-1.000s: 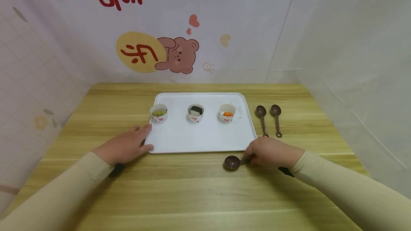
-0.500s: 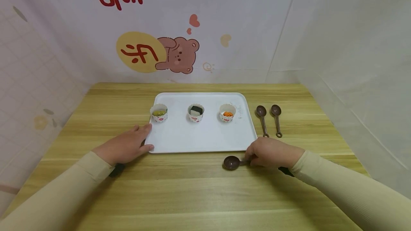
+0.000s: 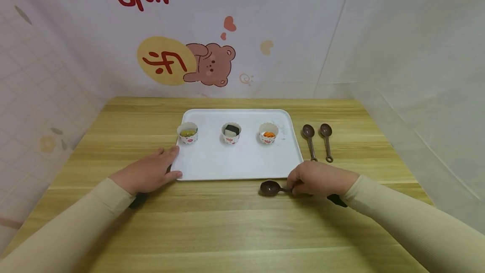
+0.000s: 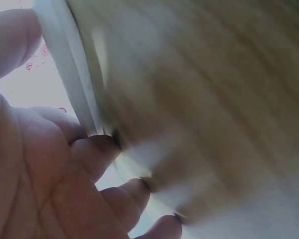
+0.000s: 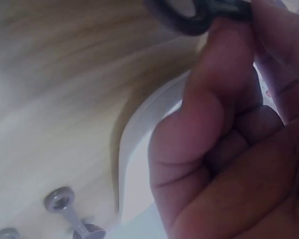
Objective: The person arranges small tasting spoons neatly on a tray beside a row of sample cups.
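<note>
My right hand [image 3: 322,179] pinches the handle of a dark brown measuring spoon [image 3: 270,188] just in front of the tray's right corner. The spoon's bowl points left. In the right wrist view the ring end of the spoon handle [image 5: 203,22] sticks out past the fingers. At the left front corner of the white tray [image 3: 235,165] rests my left hand [image 3: 147,172]. Its fingers are extended and hold nothing; in the left wrist view the thumb [image 4: 15,40] lies over the tray edge, the other fingertips along the tray's side.
On the tray stand three paper cups: one with green food [image 3: 187,134], one with black-and-white food [image 3: 231,133], one with orange pieces [image 3: 268,133]. Two more brown spoons [image 3: 311,142] lie right of the tray. Cloth walls [image 3: 288,33] border the wooden table [image 3: 212,226].
The held spoon's bowl has shifted slightly left and toward the tray, and its opening has tilted. The right hand has barely moved; the left hand has stayed at the tray.
</note>
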The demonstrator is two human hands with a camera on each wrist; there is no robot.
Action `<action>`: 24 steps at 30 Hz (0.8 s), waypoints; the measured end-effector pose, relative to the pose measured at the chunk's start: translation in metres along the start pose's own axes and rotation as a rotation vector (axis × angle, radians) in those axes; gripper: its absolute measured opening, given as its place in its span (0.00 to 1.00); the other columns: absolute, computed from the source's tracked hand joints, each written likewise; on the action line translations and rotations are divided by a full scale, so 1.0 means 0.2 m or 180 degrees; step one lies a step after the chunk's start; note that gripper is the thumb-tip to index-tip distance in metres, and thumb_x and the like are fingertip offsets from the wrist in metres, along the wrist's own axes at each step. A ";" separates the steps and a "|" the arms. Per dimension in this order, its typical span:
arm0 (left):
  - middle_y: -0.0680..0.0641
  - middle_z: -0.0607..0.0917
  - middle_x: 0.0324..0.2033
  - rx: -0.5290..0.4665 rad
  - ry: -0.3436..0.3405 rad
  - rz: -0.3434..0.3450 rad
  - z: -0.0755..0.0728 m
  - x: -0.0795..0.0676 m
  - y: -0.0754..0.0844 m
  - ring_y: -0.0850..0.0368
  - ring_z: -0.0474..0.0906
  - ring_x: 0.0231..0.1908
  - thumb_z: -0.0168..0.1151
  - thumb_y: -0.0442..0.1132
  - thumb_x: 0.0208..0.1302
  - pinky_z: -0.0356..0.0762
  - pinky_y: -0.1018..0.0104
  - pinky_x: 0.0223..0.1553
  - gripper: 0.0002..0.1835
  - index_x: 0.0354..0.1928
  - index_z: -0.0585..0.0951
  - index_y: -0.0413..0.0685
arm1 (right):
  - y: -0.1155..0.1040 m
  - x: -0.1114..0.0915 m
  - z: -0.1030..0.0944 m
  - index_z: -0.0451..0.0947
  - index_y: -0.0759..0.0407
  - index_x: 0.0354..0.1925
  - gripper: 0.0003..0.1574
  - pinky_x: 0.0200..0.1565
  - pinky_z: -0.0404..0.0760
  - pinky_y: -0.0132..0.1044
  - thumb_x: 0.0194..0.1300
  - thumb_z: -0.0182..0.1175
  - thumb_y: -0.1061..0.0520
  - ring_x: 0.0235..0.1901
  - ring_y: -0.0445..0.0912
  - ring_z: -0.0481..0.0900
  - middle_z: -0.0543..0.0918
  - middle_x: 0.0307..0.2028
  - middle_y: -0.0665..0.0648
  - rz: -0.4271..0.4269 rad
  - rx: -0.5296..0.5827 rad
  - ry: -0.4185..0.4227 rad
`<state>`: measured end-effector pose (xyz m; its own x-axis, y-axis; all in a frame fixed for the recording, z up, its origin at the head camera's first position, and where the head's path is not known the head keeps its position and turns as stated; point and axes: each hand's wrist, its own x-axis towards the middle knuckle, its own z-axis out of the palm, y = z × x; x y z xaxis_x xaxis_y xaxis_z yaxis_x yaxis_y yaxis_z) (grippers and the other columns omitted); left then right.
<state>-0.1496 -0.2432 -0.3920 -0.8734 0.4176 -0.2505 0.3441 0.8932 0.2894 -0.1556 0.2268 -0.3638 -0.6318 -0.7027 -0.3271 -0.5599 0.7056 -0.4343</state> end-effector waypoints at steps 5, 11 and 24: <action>0.31 0.60 0.80 -0.0037 -0.0048 -0.0027 -0.01 0.00 0.01 0.22 0.55 0.78 0.56 0.62 0.78 0.60 0.31 0.75 0.49 0.82 0.54 0.33 | -0.01 0.02 -0.01 0.87 0.49 0.36 0.05 0.32 0.77 0.29 0.70 0.69 0.59 0.25 0.32 0.74 0.81 0.24 0.39 0.0068 0.0345 0.0014; 0.32 0.60 0.80 -0.0097 -0.0070 -0.0045 -0.01 0.00 0.00 0.21 0.54 0.77 0.56 0.63 0.77 0.61 0.31 0.74 0.49 0.82 0.54 0.33 | -0.03 0.06 -0.02 0.88 0.51 0.38 0.03 0.35 0.76 0.29 0.72 0.68 0.56 0.26 0.32 0.74 0.80 0.23 0.39 0.0059 0.0466 0.0196; 0.32 0.60 0.80 -0.0085 -0.0062 -0.0042 0.00 0.00 0.00 0.21 0.55 0.77 0.56 0.64 0.77 0.62 0.31 0.74 0.50 0.82 0.54 0.34 | -0.06 0.18 -0.02 0.84 0.48 0.38 0.04 0.37 0.75 0.31 0.73 0.66 0.55 0.29 0.36 0.74 0.79 0.25 0.39 0.0125 0.0564 0.0522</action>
<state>-0.1507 -0.2440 -0.3918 -0.8709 0.4092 -0.2722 0.3230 0.8940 0.3105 -0.1738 0.1930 -0.3663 -0.7379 -0.6406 -0.2125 -0.4394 0.6950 -0.5692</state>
